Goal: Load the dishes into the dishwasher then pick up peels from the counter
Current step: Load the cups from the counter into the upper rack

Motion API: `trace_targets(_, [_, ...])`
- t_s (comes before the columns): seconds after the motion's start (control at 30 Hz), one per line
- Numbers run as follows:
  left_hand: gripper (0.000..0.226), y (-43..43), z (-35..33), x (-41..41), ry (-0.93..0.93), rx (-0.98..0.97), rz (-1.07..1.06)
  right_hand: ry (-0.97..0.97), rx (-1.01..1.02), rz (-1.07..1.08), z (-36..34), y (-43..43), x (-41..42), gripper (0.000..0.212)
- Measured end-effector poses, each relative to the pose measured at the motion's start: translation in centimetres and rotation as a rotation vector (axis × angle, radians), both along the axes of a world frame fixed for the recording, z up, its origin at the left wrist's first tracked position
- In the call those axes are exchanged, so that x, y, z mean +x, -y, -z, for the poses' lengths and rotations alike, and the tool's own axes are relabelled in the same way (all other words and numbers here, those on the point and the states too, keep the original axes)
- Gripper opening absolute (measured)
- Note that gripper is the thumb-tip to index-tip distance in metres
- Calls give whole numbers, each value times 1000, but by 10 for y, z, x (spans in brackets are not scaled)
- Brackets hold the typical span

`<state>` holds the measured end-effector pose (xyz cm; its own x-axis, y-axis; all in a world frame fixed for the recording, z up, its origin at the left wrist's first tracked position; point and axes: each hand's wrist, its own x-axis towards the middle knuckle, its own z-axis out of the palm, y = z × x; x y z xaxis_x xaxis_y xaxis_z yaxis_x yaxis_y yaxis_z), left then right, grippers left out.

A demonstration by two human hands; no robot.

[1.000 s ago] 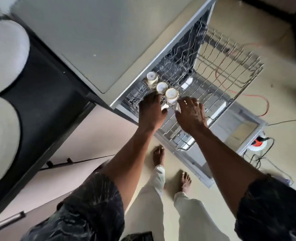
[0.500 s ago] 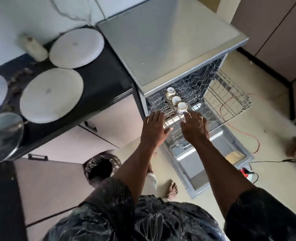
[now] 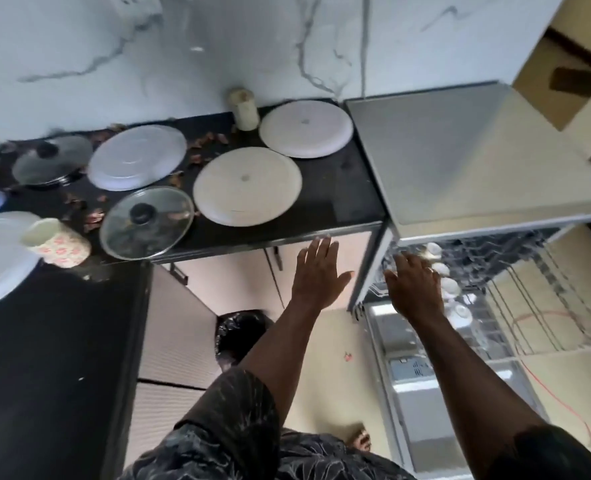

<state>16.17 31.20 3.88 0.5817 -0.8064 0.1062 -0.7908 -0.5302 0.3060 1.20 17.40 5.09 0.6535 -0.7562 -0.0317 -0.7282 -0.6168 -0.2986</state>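
The cups [image 3: 450,286] now stand in a row in the pulled-out upper rack [image 3: 516,306] of the dishwasher [image 3: 460,161], at about three o'clock in the view, and neither hand is on them any more. A second ago both hands were down in the rack beside those cups; since then the left hand [image 3: 316,273] has come away and swung toward ten o'clock, up to the front edge of the black counter [image 3: 322,202]. That reads as the cup step being finished and the next dish being sought.

What is left lies on the counter: the nearest cream plate [image 3: 247,186] just above the left hand at twelve o'clock from it, a second plate [image 3: 306,129] behind that, a third plate [image 3: 137,157] further to nine o'clock, two glass lids [image 3: 147,223], and a patterned cup [image 3: 58,242] at the far left. Brown peels [image 3: 93,216] are scattered among them, so the second half of the task is untouched.

The left hand is spread flat, fingers [image 3: 316,251] splayed wide and holding nothing, its tips just short of the counter edge. The right hand [image 3: 413,287] hangs over the rack's near corner, palm down, fingers loosely open; it seems empty, though blur there makes it hard to be sure whether it brushes the wire.
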Motion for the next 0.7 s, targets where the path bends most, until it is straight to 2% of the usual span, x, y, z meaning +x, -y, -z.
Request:
trace_targets(0.23, [74,-86,-17,90,-45,-89,-207,81,-40,-208,-11,-64,130,44])
trace_targets(0.4, [72,-145,-20,152,21,-135,-315,147,-60,-355,-17,-114,210,38])
trace_targets(0.5, [74,-177,-25,175,-15,-149,-399,160,-74,-417,-18,-141,249,42])
trace_targets(0.7, [70,-237,-16,207,28,-108,-576,188,-66,-629,-23,-195,318,41])
